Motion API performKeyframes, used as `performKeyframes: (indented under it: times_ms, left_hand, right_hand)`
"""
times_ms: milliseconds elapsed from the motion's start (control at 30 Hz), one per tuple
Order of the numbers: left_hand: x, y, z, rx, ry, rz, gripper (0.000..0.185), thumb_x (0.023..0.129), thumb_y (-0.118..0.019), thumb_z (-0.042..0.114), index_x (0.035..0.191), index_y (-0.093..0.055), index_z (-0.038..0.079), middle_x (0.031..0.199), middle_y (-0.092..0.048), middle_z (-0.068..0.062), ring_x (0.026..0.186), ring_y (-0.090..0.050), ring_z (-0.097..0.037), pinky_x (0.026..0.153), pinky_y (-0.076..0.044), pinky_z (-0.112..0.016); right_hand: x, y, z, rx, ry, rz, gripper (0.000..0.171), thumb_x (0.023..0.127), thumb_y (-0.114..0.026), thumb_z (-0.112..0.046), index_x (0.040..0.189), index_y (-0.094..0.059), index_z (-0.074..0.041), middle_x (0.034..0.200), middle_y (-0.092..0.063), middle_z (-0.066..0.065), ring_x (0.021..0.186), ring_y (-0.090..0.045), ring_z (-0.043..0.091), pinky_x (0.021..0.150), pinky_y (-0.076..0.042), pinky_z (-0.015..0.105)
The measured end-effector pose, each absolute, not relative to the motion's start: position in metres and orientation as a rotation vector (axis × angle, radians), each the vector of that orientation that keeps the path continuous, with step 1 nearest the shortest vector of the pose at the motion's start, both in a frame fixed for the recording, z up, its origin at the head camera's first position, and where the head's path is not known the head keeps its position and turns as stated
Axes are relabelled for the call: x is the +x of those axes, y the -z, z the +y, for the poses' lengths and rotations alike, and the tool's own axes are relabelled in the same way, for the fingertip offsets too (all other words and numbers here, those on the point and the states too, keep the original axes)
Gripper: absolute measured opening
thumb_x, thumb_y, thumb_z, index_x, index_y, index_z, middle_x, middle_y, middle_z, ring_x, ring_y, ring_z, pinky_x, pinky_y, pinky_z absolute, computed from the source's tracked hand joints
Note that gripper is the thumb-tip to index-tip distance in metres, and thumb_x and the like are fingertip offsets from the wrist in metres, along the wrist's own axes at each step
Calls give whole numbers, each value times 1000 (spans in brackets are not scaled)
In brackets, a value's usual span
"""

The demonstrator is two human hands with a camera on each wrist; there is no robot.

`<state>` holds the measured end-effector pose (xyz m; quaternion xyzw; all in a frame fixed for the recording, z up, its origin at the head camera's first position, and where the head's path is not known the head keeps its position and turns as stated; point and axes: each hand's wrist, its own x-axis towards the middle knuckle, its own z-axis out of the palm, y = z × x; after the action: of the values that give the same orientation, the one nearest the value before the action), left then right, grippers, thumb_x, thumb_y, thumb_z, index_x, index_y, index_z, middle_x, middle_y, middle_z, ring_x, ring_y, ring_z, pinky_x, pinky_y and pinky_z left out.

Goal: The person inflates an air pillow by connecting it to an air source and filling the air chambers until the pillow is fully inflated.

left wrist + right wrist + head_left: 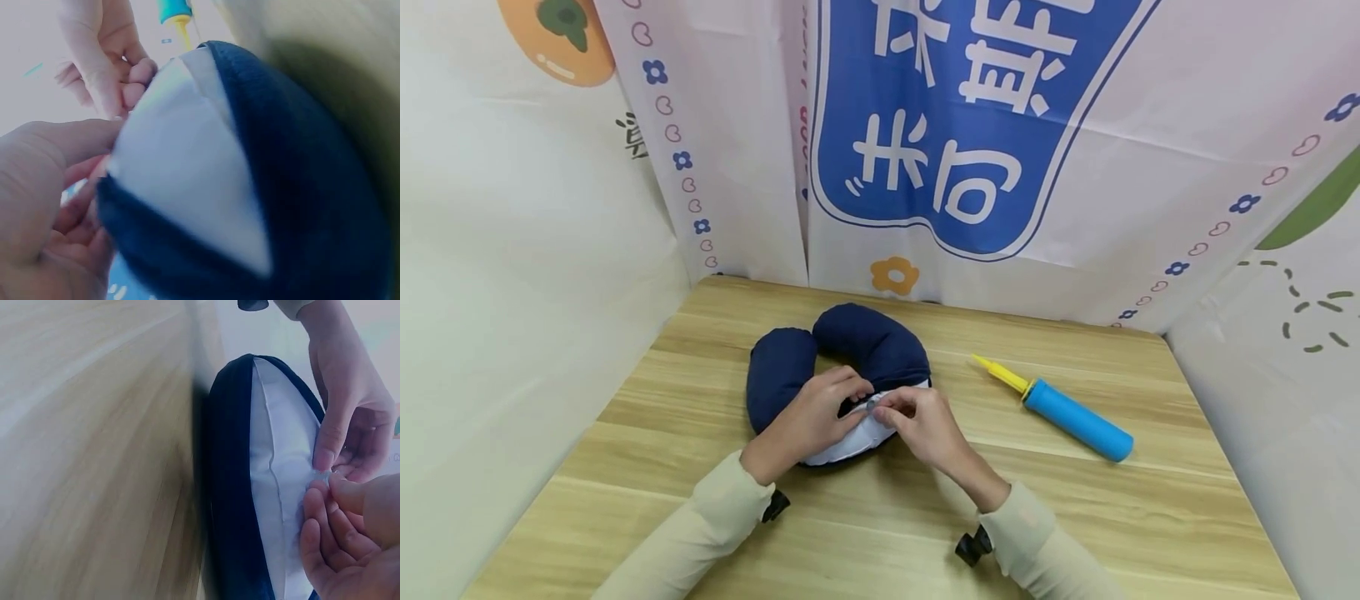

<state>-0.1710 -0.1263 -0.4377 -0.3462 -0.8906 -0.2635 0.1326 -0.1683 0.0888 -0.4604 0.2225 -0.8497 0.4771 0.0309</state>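
A navy U-shaped neck pillow (850, 342) lies on the wooden table (1075, 508), with its white inner bladder (850, 443) showing through the open cover on the near side. My left hand (820, 408) grips the cover's edge and the bladder from the left. My right hand (917, 421) pinches a small grey valve (874, 403) on the bladder between thumb and forefinger. The right wrist view shows both hands' fingertips (325, 464) meeting on the white bladder (275, 475) beside the navy cover (228, 487). In the left wrist view the bladder (187, 181) fills the middle.
A blue hand pump (1075, 417) with a yellow nozzle lies on the table to the right of the pillow. Printed banners (970, 125) hang close behind and at both sides. The table's front and left parts are bare wood.
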Motion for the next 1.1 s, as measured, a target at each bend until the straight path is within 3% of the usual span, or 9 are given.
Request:
performKeyframes:
  times_ms: [233, 733, 1100]
  left_hand:
    - [-164, 428, -132, -933, 465, -2560, 17, 90, -84, 13, 103, -76, 7, 101, -70, -5, 91, -65, -18, 77, -59, -33]
    - [-166, 433, -136, -797, 331, -2611, 11, 91, -83, 15, 91, -76, 7, 86, -64, -4, 79, -62, -19, 68, -57, -34]
    - [-169, 428, -130, -790, 262, -2563, 8, 95, -77, 6, 91, -72, 1, 87, -66, -9, 80, -63, -24, 71, -57, -37]
  right_hand:
    - [-170, 455, 84, 605, -1476, -2653, 4, 95, -79, -13, 93, -82, -12, 89, -80, 0, 78, -69, 5, 69, -56, 20]
    - [-178, 462, 70, 548, -1391, -2709, 8, 95, -80, -15, 88, -82, -12, 81, -79, -1, 68, -64, 1, 61, -52, 19]
    - [-184, 466, 63, 549, -1365, -2663, 13, 95, -80, -18, 83, -80, -14, 74, -76, -3, 59, -59, 0, 57, -50, 19]
